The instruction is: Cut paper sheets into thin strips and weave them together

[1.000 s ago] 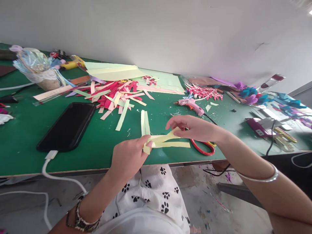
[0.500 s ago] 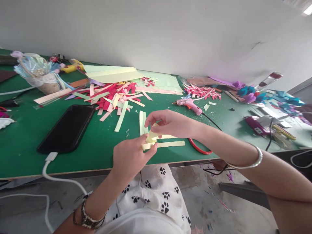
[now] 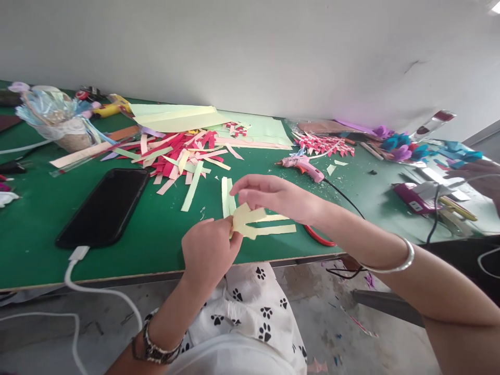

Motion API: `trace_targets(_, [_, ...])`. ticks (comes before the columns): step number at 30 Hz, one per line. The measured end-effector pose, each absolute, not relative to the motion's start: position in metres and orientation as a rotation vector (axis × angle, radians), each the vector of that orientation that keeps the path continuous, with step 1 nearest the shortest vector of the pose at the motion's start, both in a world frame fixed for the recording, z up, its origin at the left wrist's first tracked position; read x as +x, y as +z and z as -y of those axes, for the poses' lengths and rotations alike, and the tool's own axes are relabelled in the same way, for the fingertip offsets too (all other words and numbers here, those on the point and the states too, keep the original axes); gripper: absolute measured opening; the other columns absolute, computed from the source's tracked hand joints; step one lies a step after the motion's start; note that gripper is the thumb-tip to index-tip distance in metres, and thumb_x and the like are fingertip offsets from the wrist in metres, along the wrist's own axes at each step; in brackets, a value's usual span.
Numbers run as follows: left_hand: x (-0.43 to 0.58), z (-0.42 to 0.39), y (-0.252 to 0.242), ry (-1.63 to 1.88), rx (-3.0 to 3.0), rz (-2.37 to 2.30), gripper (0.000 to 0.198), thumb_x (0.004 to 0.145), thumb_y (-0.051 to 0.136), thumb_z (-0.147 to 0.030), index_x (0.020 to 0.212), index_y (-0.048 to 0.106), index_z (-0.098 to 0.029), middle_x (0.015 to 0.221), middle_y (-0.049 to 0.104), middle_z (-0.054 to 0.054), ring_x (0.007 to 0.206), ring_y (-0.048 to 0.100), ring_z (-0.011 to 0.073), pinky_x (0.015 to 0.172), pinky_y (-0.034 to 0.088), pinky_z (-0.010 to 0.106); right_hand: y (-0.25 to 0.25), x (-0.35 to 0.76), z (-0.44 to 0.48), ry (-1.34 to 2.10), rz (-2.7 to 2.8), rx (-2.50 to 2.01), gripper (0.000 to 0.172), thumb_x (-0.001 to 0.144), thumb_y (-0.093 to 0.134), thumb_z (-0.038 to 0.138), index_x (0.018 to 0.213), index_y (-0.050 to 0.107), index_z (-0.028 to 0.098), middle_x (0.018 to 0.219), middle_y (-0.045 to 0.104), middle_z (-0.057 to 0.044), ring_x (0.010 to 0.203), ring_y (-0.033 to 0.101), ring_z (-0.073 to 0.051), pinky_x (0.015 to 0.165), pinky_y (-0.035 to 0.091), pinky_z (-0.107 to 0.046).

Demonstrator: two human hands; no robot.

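My left hand (image 3: 207, 247) pinches a folded pale yellow paper strip (image 3: 245, 221) between thumb and fingers, just above the front of the table. One end of the strip sticks out to the right. Over it hovers my right hand (image 3: 277, 197), its fingers curved and apart, the thumb close to the paper without visibly gripping it. Beneath and beside the hands lie loose yellow strips (image 3: 279, 229) and pale green strips (image 3: 225, 195). The red handle (image 3: 318, 237) of some tool is partly hidden under my right forearm.
A black phone (image 3: 105, 207) with a white cable lies at left. Behind are a pile of pink and red strips (image 3: 172, 161), pale paper sheets (image 3: 179, 120) and a pink glue gun (image 3: 302, 165). At right sits a purple power strip (image 3: 412, 198); another person's hand (image 3: 476, 172) shows beyond.
My right fingers have come off the yellow strip and lifted slightly. The strip, folded up between both hands before, now spreads flatter to the right from my left hand.
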State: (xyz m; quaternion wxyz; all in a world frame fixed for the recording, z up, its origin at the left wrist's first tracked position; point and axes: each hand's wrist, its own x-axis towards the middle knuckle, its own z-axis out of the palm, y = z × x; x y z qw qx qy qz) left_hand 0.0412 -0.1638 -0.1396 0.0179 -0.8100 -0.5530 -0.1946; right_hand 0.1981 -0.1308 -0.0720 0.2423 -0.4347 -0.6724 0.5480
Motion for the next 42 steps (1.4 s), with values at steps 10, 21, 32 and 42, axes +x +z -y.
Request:
trace_targets(10, [0.035, 0.160, -0.153, -0.797, -2.364, 1.571, 0.052, 0.084, 0.041, -0.030, 0.034, 0.041, -0.014, 0.031, 0.032, 0.000, 0.033, 0.024, 0.0081, 0.040, 0.012, 0.021, -0.114, 0.252, 0.148, 0.607, 2.490, -1.721, 0.026, 0.081, 0.056, 0.021, 0.107, 0.056, 0.019, 0.103, 0.055, -0.007, 0.096, 0.054, -0.023, 0.075, 0.044, -0.035])
trace_targets(21, [0.033, 0.159, -0.153, -0.800, -2.378, 1.519, 0.054, 0.084, 0.044, -0.031, 0.034, 0.036, -0.014, 0.030, 0.026, -0.002, 0.032, 0.020, 0.0063, 0.038, 0.011, 0.019, -0.118, 0.255, 0.142, 0.756, 2.468, -1.628, 0.026, 0.082, 0.050, 0.015, 0.107, 0.055, 0.020, 0.099, 0.052, -0.005, 0.077, 0.055, -0.015, 0.075, 0.045, -0.034])
trace_targets(32, [0.032, 0.161, -0.152, -0.843, -2.382, 1.528, 0.043, 0.086, 0.041, -0.031, 0.057, 0.069, -0.015, 0.031, 0.037, -0.001, 0.030, 0.032, 0.0109, 0.036, 0.018, 0.023, -0.094, 0.255, 0.127, 1.310, 2.089, -1.345, 0.025, 0.080, 0.051, 0.014, 0.103, 0.058, 0.019, 0.097, 0.059, -0.001, 0.060, 0.047, -0.006, 0.055, 0.041, -0.021])
trace_targets(42, [0.032, 0.157, -0.150, -0.873, -2.387, 1.467, 0.033, 0.083, 0.048, -0.028, 0.061, 0.068, -0.012, 0.043, 0.057, 0.003, 0.040, 0.054, 0.0155, 0.037, 0.030, 0.023, -0.098, 0.228, 0.099, 1.643, 1.903, -0.696, 0.025, 0.081, 0.038, -0.001, 0.088, 0.057, 0.014, 0.087, 0.061, -0.001, 0.081, 0.056, -0.007, 0.078, 0.045, -0.024])
